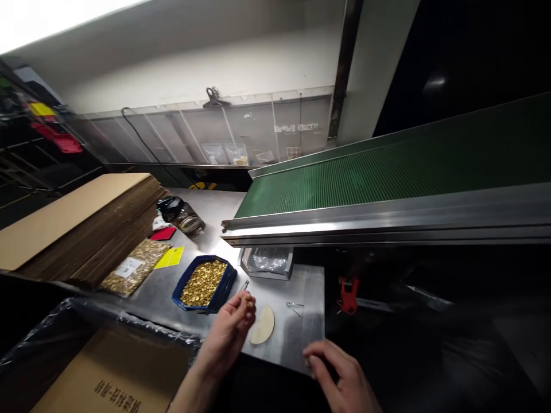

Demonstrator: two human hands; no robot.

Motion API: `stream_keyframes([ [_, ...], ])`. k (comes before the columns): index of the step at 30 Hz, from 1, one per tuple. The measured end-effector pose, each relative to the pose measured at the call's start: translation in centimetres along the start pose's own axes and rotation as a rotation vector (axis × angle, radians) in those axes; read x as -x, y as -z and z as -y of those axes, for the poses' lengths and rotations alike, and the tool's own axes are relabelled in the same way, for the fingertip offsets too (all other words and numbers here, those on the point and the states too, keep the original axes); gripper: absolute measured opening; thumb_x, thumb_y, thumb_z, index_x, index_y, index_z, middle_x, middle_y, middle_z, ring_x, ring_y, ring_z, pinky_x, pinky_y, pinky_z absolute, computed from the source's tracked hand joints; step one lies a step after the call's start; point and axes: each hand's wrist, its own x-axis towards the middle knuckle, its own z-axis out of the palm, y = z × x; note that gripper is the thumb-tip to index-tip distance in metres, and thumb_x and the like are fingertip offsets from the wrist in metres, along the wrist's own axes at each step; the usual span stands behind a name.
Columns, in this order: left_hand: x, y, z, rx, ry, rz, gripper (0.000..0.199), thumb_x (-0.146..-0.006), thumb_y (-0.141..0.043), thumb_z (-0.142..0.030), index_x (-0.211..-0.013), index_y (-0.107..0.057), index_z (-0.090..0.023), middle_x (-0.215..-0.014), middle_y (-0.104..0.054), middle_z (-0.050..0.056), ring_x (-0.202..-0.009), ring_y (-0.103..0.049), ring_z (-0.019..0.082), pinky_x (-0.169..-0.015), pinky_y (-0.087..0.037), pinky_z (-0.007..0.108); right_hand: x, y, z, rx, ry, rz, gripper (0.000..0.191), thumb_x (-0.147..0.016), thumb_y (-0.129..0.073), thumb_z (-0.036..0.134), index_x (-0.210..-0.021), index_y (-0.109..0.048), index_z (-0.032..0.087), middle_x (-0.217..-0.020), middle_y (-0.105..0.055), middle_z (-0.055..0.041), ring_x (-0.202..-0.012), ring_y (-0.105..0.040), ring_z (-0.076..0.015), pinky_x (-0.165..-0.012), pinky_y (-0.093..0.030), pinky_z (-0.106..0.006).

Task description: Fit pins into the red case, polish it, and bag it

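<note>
My left hand (235,321) is closed over the metal table (310,281), with a small gold-coloured piece (248,305) at its fingertips. Low on the right, by the table's front edge, my right hand (338,373) has thumb and forefinger pinched together; what lies between them is too small to make out. A blue tray (178,298) filled with small gold-coloured pieces (204,282) stands just left of my left hand. Between the hands lies a pale round disc (263,327), partly covered by my left fingers. Behind it is a thin metal tool (295,307).
A green conveyor belt (344,178) slopes up to the right. Beneath its low end sits a box of clear bags (267,264). Stacked cardboard (81,229), a bag of gold pieces (135,267) and a dark-lidded jar (185,218) are left. A lined carton (124,361) stands in front.
</note>
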Motion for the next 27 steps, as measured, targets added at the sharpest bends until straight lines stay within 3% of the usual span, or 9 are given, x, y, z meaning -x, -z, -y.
stream_keyframes([
  [3,3.1,-5.0,1.5,0.156,0.127,0.149,0.045,-0.070,-0.093,-0.050,-0.090,-0.068,-0.017,-0.083,-0.062,0.002,-0.071,-0.057,0.010,-0.068,-0.051,0.019,-2.4,-0.2,4.0,-0.110,0.187,-0.073,0.016,-0.099,-0.059,0.025,-0.111,-0.070,0.024,-0.096,-0.070,-0.0046,-0.087,-0.068,-0.0186,-0.080,-0.054,-0.026],
  [5,4.6,-7.1,2.0,0.249,0.192,0.211,0.039,-0.072,-0.093,-0.043,-0.089,-0.069,-0.017,-0.084,-0.063,0.004,-0.078,-0.060,0.013,-0.073,-0.053,0.021,-3.1,-0.1,5.4,-0.100,0.260,-0.142,0.017,-0.097,-0.063,0.021,-0.113,-0.070,0.024,-0.099,-0.069,-0.0054,-0.091,-0.068,-0.0185,-0.082,-0.056,-0.026],
  [8,5.8,-8.8,2.4,0.357,0.246,0.210,0.033,-0.070,-0.096,-0.033,-0.088,-0.073,-0.018,-0.084,-0.065,0.002,-0.079,-0.060,0.012,-0.074,-0.052,0.019,-2.8,-0.1,5.3,-0.052,0.331,-0.267,0.015,-0.097,-0.066,0.018,-0.109,-0.072,0.025,-0.097,-0.069,-0.0042,-0.089,-0.069,-0.0165,-0.079,-0.056,-0.024],
  [13,6.6,-10.0,3.4,0.338,0.239,0.227,0.028,-0.073,-0.094,-0.036,-0.083,-0.074,-0.019,-0.078,-0.063,-0.001,-0.067,-0.054,0.009,-0.064,-0.047,0.016,-0.8,0.4,3.3,0.013,0.386,-0.427,0.017,-0.097,-0.065,0.012,-0.105,-0.071,0.026,-0.095,-0.069,-0.0029,-0.086,-0.069,-0.0154,-0.078,-0.056,-0.023],
  [16,6.9,-10.7,3.6,0.306,0.208,0.269,0.023,-0.079,-0.090,-0.035,-0.085,-0.074,-0.020,-0.080,-0.064,0.000,-0.068,-0.055,0.009,-0.065,-0.048,0.017,-0.3,1.1,2.7,-0.076,0.296,-0.478,0.003,-0.098,-0.068,0.023,-0.095,-0.069,0.023,-0.089,-0.066,-0.0023,-0.082,-0.066,-0.0157,-0.075,-0.053,-0.024],
  [21,7.2,-11.5,2.7,0.248,0.161,0.294,0.018,-0.083,-0.085,-0.031,-0.082,-0.071,-0.020,-0.091,-0.067,0.004,-0.075,-0.059,0.013,-0.068,-0.052,0.022,-0.1,2.4,2.7,-0.601,-0.034,-0.400,0.027,-0.096,-0.070,0.045,-0.086,-0.066,0.020,-0.080,-0.062,-0.0007,-0.070,-0.059,-0.0137,-0.067,-0.050,-0.025],
  [24,7.1,-11.7,2.4,0.269,0.146,0.333,0.021,-0.080,-0.087,-0.029,-0.081,-0.068,-0.020,-0.087,-0.067,0.004,-0.071,-0.060,0.014,-0.062,-0.049,0.021,0.1,3.0,3.1,-0.909,-0.123,-0.323,0.028,-0.091,-0.076,0.045,-0.088,-0.066,0.019,-0.079,-0.064,-0.0006,-0.070,-0.060,-0.0127,-0.067,-0.050,-0.024],
  [27,7.0,-11.9,2.4,0.269,0.117,0.355,0.025,-0.078,-0.089,-0.029,-0.078,-0.065,-0.021,-0.079,-0.066,0.002,-0.063,-0.057,0.012,-0.056,-0.047,0.020,0.3,3.4,3.4,-1.035,-0.194,-0.289,0.025,-0.086,-0.083,0.040,-0.089,-0.068,0.020,-0.079,-0.065,-0.0002,-0.071,-0.060,-0.0117,-0.067,-0.049,-0.022],
])
